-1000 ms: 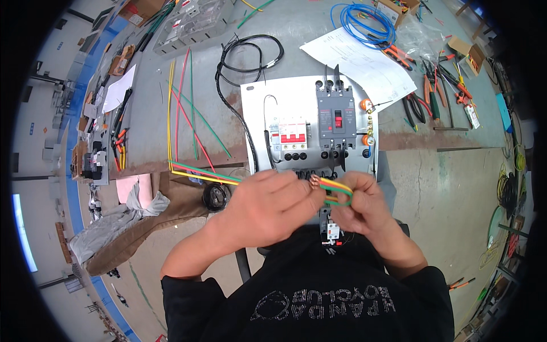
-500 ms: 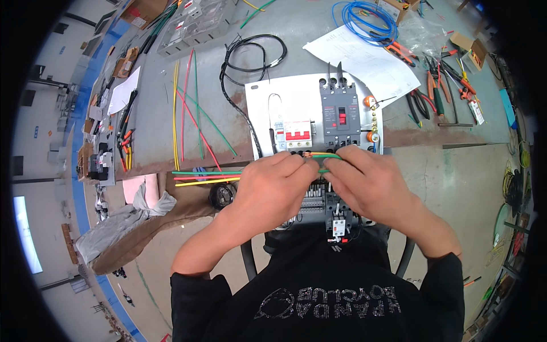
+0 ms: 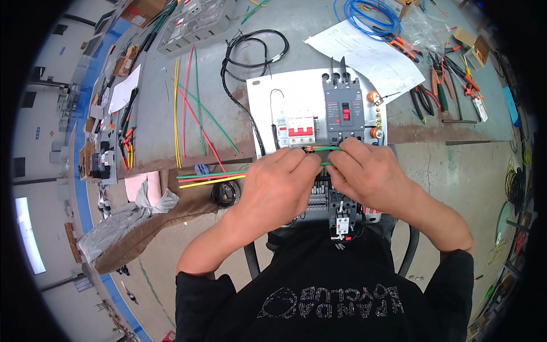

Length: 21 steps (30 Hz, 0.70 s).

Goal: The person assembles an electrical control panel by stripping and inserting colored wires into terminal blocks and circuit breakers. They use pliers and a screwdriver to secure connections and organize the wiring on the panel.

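My left hand (image 3: 285,183) is closed on a bundle of green, red and yellow wires (image 3: 212,178), whose far ends stick out to the left. Close to it, my right hand (image 3: 367,171) pinches a green wire (image 3: 327,148) that spans the small gap between the hands. Copper-coloured strands show by the left fingertips. Both hands are over the lower part of a white mounting plate (image 3: 262,108). Just beyond them on the plate sit a dark moulded-case breaker (image 3: 344,108) and a small breaker with red levers (image 3: 301,129). Below the hands, a contactor (image 3: 342,223) and terminal blocks (image 3: 317,198) are partly covered.
Loose coloured wires (image 3: 196,102) and a black cable (image 3: 228,62) lie on the grey bench (image 3: 154,85). To the right are paper sheets (image 3: 370,62), a blue wire coil (image 3: 373,20) and several pliers (image 3: 439,85). Grey cloth (image 3: 114,233) hangs at the lower left.
The plate's top has shifted slightly up and to the right in view. My right hand has moved up a little with it. Both hands keep their grip on the wires.
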Tool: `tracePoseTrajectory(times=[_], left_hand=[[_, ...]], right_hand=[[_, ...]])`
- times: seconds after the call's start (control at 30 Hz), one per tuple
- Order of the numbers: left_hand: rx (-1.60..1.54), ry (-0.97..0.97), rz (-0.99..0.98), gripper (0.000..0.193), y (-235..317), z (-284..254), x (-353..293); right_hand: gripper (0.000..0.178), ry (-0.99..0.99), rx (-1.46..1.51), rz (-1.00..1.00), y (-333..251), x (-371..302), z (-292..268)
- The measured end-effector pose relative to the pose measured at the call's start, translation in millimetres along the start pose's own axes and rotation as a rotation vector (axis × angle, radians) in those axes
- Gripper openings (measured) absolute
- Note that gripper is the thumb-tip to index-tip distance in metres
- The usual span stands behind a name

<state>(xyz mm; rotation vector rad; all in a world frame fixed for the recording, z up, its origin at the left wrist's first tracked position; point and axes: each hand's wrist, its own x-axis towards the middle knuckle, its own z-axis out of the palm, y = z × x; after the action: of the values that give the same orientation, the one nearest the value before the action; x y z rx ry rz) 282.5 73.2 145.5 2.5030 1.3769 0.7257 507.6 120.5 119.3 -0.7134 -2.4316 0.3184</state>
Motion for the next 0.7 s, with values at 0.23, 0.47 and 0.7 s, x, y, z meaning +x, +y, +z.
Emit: tracePoseTrajectory(times=[0.23, 0.47, 0.7], left_hand=[[0.067, 0.045, -0.031, 0.016, -1.9, 5.3, 3.1], [0.057, 0.098, -0.028, 0.016, -3.3, 9.8, 3.8], [0.033, 0.114, -0.015, 0.017, -6.7, 8.3, 9.1]], right_hand=[[0.019, 0.038, -0.023, -0.017, 8.2, 6.3, 5.2], [0.018, 0.025, -0.019, 0.003, 6.1, 9.9, 1.0], [0.017, 0.04, 0.023, -0.026, 13.0, 14.3, -1.4]])
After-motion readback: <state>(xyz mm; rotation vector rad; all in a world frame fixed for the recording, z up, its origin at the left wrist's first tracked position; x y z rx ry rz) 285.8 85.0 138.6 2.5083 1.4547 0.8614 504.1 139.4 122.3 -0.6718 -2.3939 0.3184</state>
